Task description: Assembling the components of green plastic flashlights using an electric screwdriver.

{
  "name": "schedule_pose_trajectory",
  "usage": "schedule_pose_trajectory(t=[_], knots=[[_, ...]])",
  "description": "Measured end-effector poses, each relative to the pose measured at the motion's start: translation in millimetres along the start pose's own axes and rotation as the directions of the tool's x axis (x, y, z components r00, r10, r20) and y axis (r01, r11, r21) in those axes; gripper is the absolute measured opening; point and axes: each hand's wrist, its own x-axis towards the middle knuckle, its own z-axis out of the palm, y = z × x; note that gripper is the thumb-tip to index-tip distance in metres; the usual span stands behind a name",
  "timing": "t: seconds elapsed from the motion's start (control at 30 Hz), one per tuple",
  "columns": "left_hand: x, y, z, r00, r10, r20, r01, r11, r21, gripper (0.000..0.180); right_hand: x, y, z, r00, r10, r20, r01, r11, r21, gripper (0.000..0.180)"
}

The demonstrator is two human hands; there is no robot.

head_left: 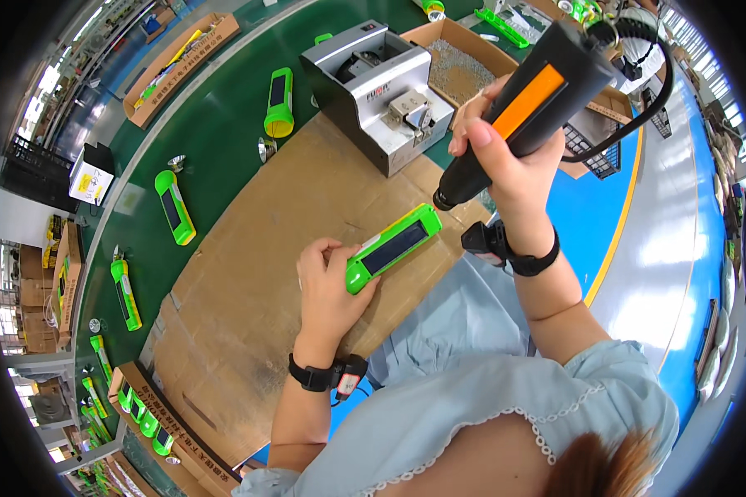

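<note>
My left hand (327, 290) is closed round the near end of a green flashlight body (396, 247). A dark, solar-type panel faces up along the body, which lies low over the brown cardboard sheet (249, 240). In my right hand (522, 170) is a thick black electric screwdriver (518, 95) with an orange stripe and a cable at its top. Its tip points down, close to the far end of the flashlight body. Whether the tip touches it I cannot tell. Both wrists wear black straps with small devices.
A grey-and-black screw feeder (381, 95) stands beyond the cardboard, with a carton of small metal parts (460, 66) behind it. More green flashlight bodies (174, 207) and silver reflectors (267, 149) lie on the green conveyor (224, 116). A long carton (182, 447) sits at lower left.
</note>
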Motion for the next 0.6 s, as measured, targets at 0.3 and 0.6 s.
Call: schedule_pose_trajectory(t=[0.3, 0.6], knots=[[-2, -4, 3, 1.0, 0.006, -0.027, -0.006, 1.0, -0.003, 0.044, -5, 8, 16, 0.99, 0.117, -0.078, -0.114, 0.993, 0.041, 0.037], [2, -9, 9, 0.999, -0.034, -0.02, 0.034, 0.999, -0.004, 0.041, -4, 27, 28, 0.981, 0.178, 0.073, -0.182, 0.982, 0.048, 0.036]])
